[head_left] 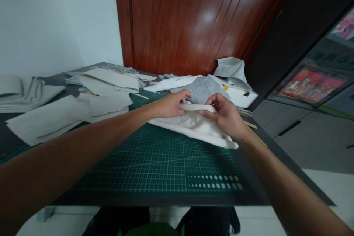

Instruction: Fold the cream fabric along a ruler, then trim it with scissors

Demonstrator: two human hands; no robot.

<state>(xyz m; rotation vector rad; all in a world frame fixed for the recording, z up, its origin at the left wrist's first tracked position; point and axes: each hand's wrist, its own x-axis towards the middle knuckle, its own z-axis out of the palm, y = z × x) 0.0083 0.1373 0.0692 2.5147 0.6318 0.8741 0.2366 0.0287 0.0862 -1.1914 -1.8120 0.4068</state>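
A white fabric piece (193, 122) with thick, rolled-looking edges lies over the upper right part of the green cutting mat (166, 158). Its far edge is raised between my two hands. My left hand (174, 104) pinches the left end of that edge, thumb toward me and fingers curved behind. At the right end, my right hand (222, 112) grips the same edge between thumb and bent fingers. The near edge of the fabric runs loose across the mat and ends in a corner below my right wrist.
Cut cream fabric pieces (63, 114) and a folded stack (24, 94) lie at the left. Behind my hands are grey cloth (199, 88) and a white box (240, 96). Thin wooden strips (250, 124) rest at the right, near the dark table edge.
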